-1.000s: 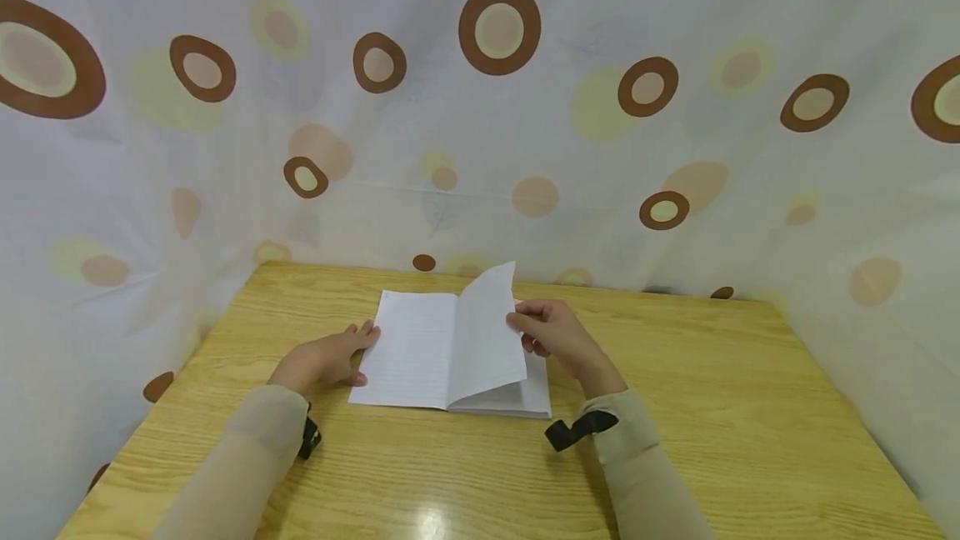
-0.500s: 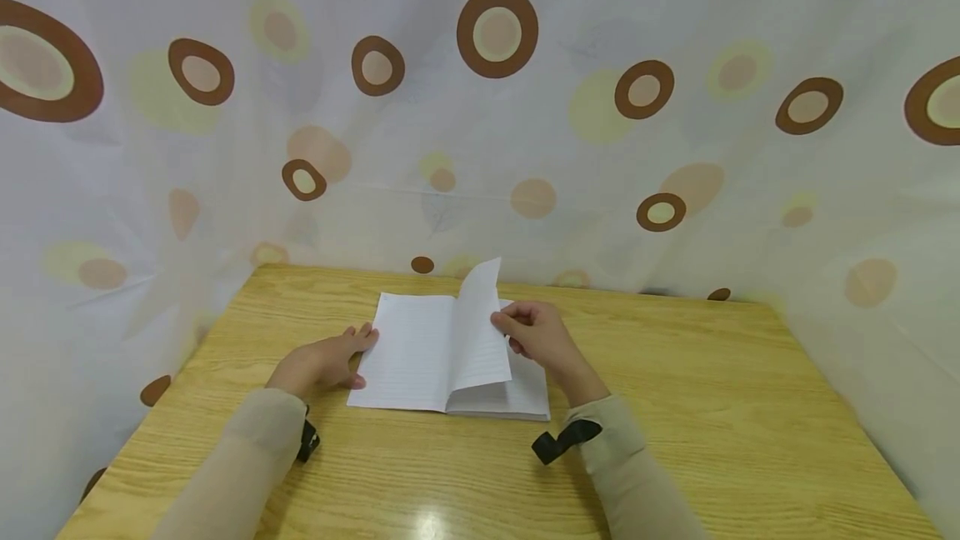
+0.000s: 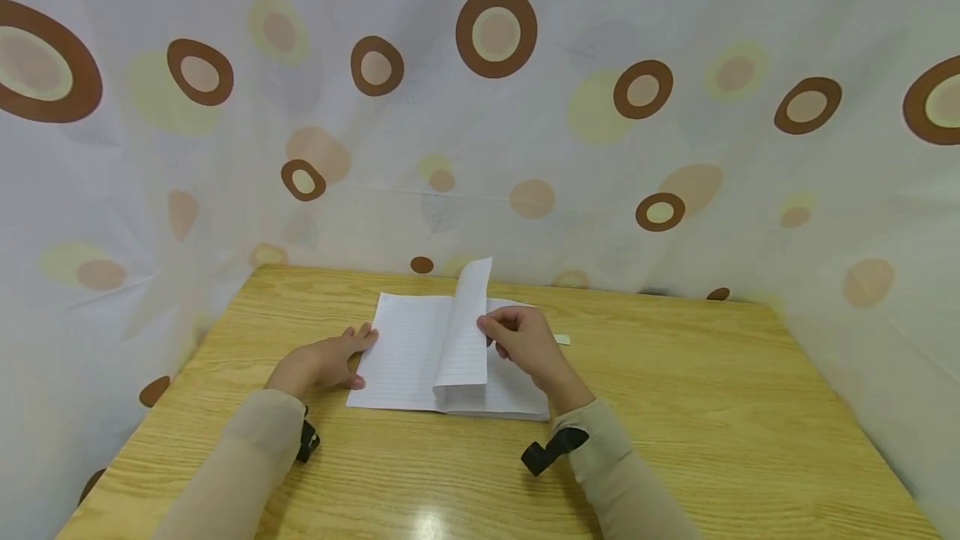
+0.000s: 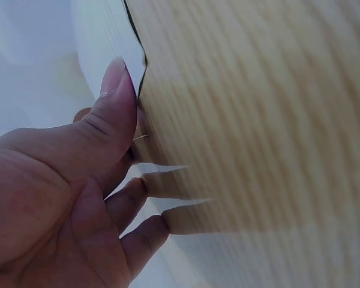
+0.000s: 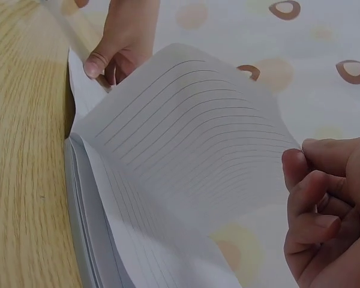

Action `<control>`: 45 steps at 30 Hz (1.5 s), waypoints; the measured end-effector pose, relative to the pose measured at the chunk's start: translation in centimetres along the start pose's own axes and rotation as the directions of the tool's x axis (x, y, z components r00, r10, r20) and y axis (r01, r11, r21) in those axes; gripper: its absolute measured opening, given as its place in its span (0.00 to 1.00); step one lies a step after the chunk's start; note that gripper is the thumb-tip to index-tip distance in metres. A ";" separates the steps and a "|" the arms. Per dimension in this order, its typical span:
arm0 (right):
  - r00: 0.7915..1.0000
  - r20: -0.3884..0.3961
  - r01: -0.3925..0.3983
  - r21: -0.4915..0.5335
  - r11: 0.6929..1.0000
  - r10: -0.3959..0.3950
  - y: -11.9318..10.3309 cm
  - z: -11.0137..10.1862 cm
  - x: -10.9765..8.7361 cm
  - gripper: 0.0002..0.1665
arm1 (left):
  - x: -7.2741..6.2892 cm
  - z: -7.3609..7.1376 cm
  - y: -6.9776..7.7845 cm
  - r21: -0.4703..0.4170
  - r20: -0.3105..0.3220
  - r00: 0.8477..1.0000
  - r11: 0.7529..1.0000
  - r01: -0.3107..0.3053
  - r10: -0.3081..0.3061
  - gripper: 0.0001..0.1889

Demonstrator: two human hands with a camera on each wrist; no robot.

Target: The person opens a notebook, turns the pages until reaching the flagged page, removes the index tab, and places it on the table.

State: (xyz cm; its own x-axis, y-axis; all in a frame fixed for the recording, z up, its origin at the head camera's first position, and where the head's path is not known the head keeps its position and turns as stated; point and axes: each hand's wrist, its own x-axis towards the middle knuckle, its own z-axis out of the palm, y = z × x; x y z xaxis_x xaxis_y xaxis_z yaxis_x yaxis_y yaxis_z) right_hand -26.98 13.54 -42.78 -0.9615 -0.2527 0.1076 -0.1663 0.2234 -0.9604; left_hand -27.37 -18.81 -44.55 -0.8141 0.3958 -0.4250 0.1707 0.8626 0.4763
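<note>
An open lined notebook (image 3: 408, 357) lies on the wooden table. One of its leaves, a ruled page (image 3: 465, 340), stands raised and curved above the right half. My right hand (image 3: 528, 346) pinches the outer edge of that page between thumb and forefinger, its other fingers curled, as the right wrist view shows. At the notebook's left edge rests my left hand (image 3: 326, 361), thumb (image 4: 117, 90) on the paper and fingers spread. In the left wrist view the other fingertips touch the table beside the edge.
A small pale strip (image 3: 562, 339) shows on the table just beyond my right hand. Behind the table (image 3: 712, 407) hangs a white curtain (image 3: 570, 257) with brown and yellow circles. Each wrist wears a black strap (image 3: 555, 450).
My right hand has moved left, carrying the page edge toward the notebook's middle; the page now stands more upright. The pale strip has come into view. My left hand has stayed put.
</note>
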 end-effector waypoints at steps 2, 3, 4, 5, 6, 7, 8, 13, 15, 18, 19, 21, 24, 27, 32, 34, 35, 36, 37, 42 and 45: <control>1.000 0.007 0.006 -0.003 1.000 -0.006 0.0 0.1 0.0 0.12 | 0.0 0.0 0.0 0.003 0.001 1.000 1.000 -0.002 0.002 0.47; 1.000 0.012 0.007 -0.001 1.000 -0.007 0.1 0.2 0.0 0.12 | 0.0 0.1 0.0 0.003 0.003 1.000 1.000 -0.004 0.004 0.47; 1.000 0.020 0.005 0.002 1.000 -0.005 0.1 0.3 0.0 0.12 | 0.0 0.1 0.0 0.005 0.003 1.000 1.000 -0.007 0.007 0.46; 1.000 0.028 0.001 0.003 1.000 -0.001 0.0 0.4 -0.1 0.12 | 0.1 0.1 0.0 0.008 0.003 1.000 1.000 -0.011 0.011 0.46; 0.999 0.036 -0.007 0.005 1.000 0.006 0.0 0.5 -0.1 0.12 | 0.1 0.1 0.0 0.009 0.004 1.000 1.000 -0.012 0.012 0.46; 0.999 0.044 -0.014 0.007 1.000 0.014 0.0 0.6 -0.2 0.12 | 0.1 0.1 0.0 0.014 0.003 1.000 1.000 -0.017 0.017 0.46; 0.998 0.053 -0.021 0.009 1.000 0.020 -0.1 0.7 -0.2 0.12 | 0.1 0.1 0.0 0.014 0.003 1.000 1.000 -0.019 0.019 0.45; 0.995 0.083 -0.046 -0.006 0.999 0.047 -0.2 1.2 -0.4 0.12 | -0.1 0.0 0.0 0.011 -0.002 1.000 1.000 -0.026 0.026 0.45; 0.994 0.096 -0.053 -0.007 0.999 0.053 -0.2 1.4 -0.5 0.12 | -0.2 0.0 0.0 0.005 -0.003 1.000 1.000 -0.030 0.030 0.45; 0.991 0.116 -0.064 -0.015 0.998 0.065 -0.9 1.7 -0.8 0.11 | -0.2 0.0 0.1 -0.008 0.000 1.000 1.000 -0.028 0.028 0.45; 0.990 0.121 -0.068 -0.019 0.998 0.070 -1.3 1.9 -1.0 0.11 | -0.2 0.0 0.0 -0.006 0.001 1.000 1.000 -0.030 0.030 0.45; 0.989 0.129 -0.070 -0.030 0.997 0.073 -2.2 2.2 -1.4 0.11 | -0.2 0.0 0.0 -0.012 0.002 1.000 0.999 -0.030 0.030 0.45; 0.990 0.127 -0.056 -0.037 0.998 0.060 -2.5 2.6 -1.8 0.10 | -0.1 0.1 -0.2 -0.019 -0.001 0.999 0.999 -0.033 0.033 0.45; 0.990 0.134 -0.050 -0.023 0.998 0.052 -2.3 2.9 -1.9 0.10 | -0.1 0.0 -0.5 -0.030 -0.007 0.999 0.999 -0.040 0.040 0.44; 0.985 0.158 -0.070 0.009 0.997 0.068 -1.7 3.4 -1.7 0.10 | -0.4 -0.2 -0.6 -0.047 -0.011 0.999 0.998 -0.045 0.044 0.44; 0.985 0.159 -0.077 0.015 0.997 0.074 -0.8 3.6 -1.4 0.10 | -0.4 -0.2 -0.7 -0.052 -0.010 0.999 0.998 -0.048 0.047 0.44; 0.985 0.158 -0.079 0.015 0.997 0.076 -0.3 3.7 -1.3 0.10 | -0.4 -0.2 -0.7 -0.056 -0.010 0.999 0.997 -0.049 0.049 0.44; 0.985 0.158 -0.077 0.017 0.997 0.073 0.1 3.8 -1.1 0.11 | -0.4 -0.2 -0.7 -0.060 -0.010 0.999 0.997 -0.050 0.050 0.44; 0.985 0.157 -0.076 0.012 0.997 0.073 0.6 4.0 -1.0 0.11 | -0.4 -0.2 -0.8 -0.062 -0.009 0.999 0.997 -0.049 0.049 0.44; 0.985 0.165 -0.058 -0.008 0.998 0.058 1.4 4.4 -0.8 0.12 | -0.3 -0.2 -0.9 -0.069 -0.011 0.999 0.996 -0.050 0.049 0.44; 0.982 0.175 -0.062 -0.011 0.998 0.063 1.5 4.6 -0.9 0.13 | -0.4 -0.3 -0.9 -0.070 -0.015 0.998 0.996 -0.054 0.053 0.44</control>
State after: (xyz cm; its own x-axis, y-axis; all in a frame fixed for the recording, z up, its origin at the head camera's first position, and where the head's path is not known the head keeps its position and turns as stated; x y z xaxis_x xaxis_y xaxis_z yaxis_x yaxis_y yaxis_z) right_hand -25.36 9.77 -45.46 -0.9168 -0.3993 0.0004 -0.1088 0.2489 -0.9624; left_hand -27.40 -19.83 -44.58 -0.8123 0.4359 -0.3875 0.1750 0.8160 0.5510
